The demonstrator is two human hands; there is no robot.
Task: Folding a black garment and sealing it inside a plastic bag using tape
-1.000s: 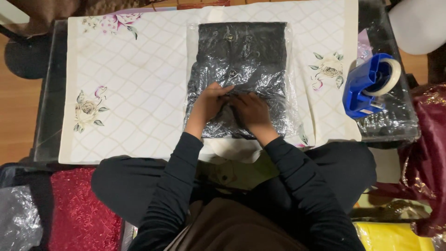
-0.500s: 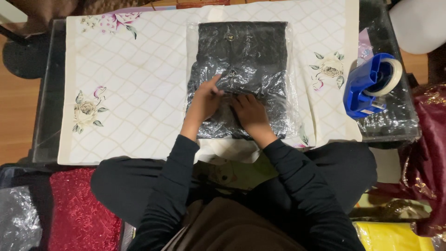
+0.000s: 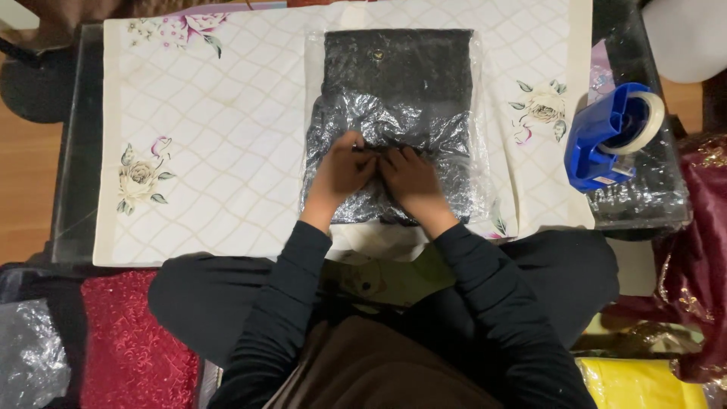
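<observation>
A folded black garment sealed in a clear plastic bag (image 3: 397,83) lies on a white floral cloth (image 3: 227,151) covering a low glass table. My left hand (image 3: 341,173) and my right hand (image 3: 409,178) rest side by side on the crinkled near half of the bag. The fingertips of both hands meet at a fold of plastic near the bag's middle and press it down. The far half of the bag lies flat and smooth. Both my forearms are in dark sleeves.
A blue tape dispenser (image 3: 609,136) stands on the table's right end. Red sequined fabric (image 3: 129,341) and a crumpled plastic bag (image 3: 30,356) lie at lower left. Maroon cloth (image 3: 700,227) and a yellow packet (image 3: 644,382) sit at the right.
My left hand slid out over the bag with fingers spread, then came back beside my right hand. The bag has not shifted on the cloth.
</observation>
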